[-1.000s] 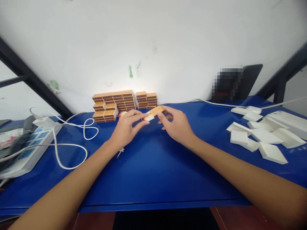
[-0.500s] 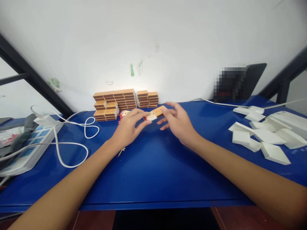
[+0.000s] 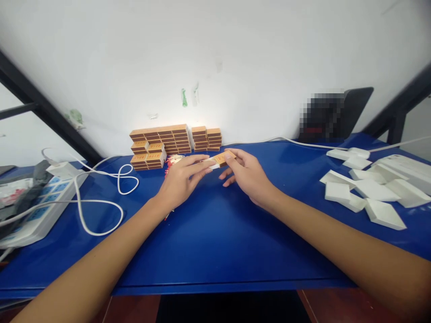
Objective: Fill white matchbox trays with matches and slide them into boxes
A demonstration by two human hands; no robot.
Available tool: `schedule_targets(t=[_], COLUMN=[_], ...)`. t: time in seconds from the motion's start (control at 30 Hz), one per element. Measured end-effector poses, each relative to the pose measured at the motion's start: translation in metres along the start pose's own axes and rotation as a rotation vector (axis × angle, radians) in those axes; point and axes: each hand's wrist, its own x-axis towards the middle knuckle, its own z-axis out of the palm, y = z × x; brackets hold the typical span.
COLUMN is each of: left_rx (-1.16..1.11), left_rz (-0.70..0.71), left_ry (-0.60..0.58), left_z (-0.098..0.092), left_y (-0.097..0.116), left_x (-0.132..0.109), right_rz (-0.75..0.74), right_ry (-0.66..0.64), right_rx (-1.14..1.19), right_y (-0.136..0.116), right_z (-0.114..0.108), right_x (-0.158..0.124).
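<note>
Matchbox, orange-topped, sits between the two hands over the middle of the blue table, its white inner tray jutting from the end toward the left hand. That hand's thumb and forefingers are nearly closed, pinching the tray's exposed end. The right hand has its thumb on the orange top and a finger along the far edge, a light hold on the sleeve, while its lower fingers hang loosely spread beneath.

The box should be very light, its thin card stiff enough to slide but easily dented (the tray walls look the weakest). The sleeve is best held by its edges, with little squeeze, and the tray by its end; the card probably offers fair grip.

The left fingers cover most of the tray, so its contents cannot be made out. Loose matches beside the stacked matchboxes are partly hidden by the left hand, and a few red tips barely show past its wrist. Whether the box touches the table is hard to tell.
</note>
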Motion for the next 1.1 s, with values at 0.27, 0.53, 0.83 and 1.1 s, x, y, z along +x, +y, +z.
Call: schedule_targets(t=[0.27, 0.53, 0.83, 1.1], left_rx=[-0.038, -0.193, -0.121, 0.069], left_rz=[-0.094, -0.225, -0.167, -0.183], left_ry=[0.033, 0.125, 0.096, 0.004], left_z=[0.0, 0.0, 0.001, -0.041], left_y=[0.006, 0.005, 0.007, -0.02], left_x=[0.0, 0.002, -0.001, 0.013], right_rz=[0.047, 0.045, 0.043, -0.081], right_ry=[-0.065, -0.247, -0.369, -0.235], right_rx=[0.087, 0.12, 0.07, -0.131], right_y=[-0.004, -0.008, -0.006, 0.006], right_z=[0.008, 0.01, 0.011, -0.004], right_x=[-0.009, -0.018, -0.019, 0.001])
